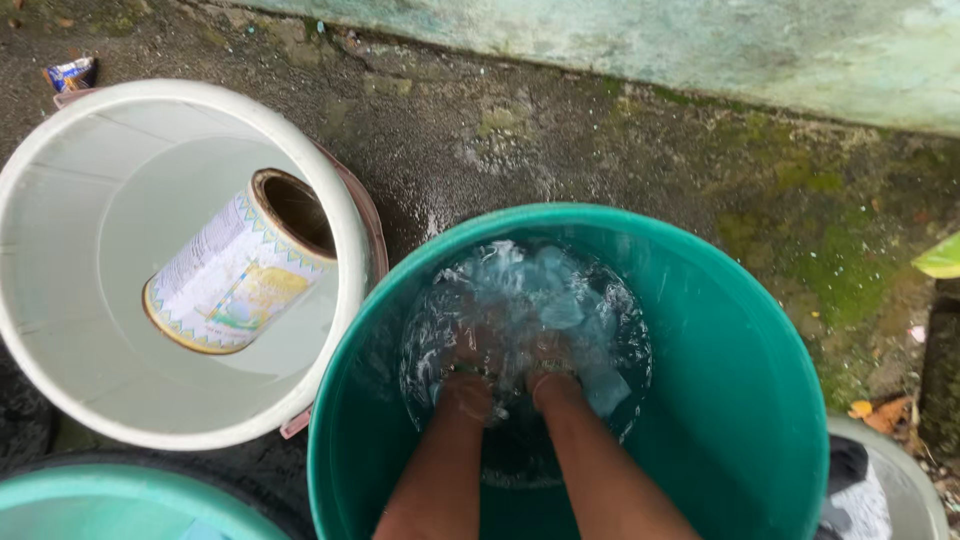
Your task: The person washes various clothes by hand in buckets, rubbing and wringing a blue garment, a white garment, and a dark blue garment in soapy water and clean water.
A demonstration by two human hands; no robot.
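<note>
Pale cloth [560, 300] lies underwater against both hands [510, 355].

Both hands [510, 360] deep in the green bucket [740, 330], hemmed by its wall all around; open only upward; white bucket [340, 200] touching at the left; grey basin [915, 480] close at the right; wet ground [560, 140] free beyond.
</note>
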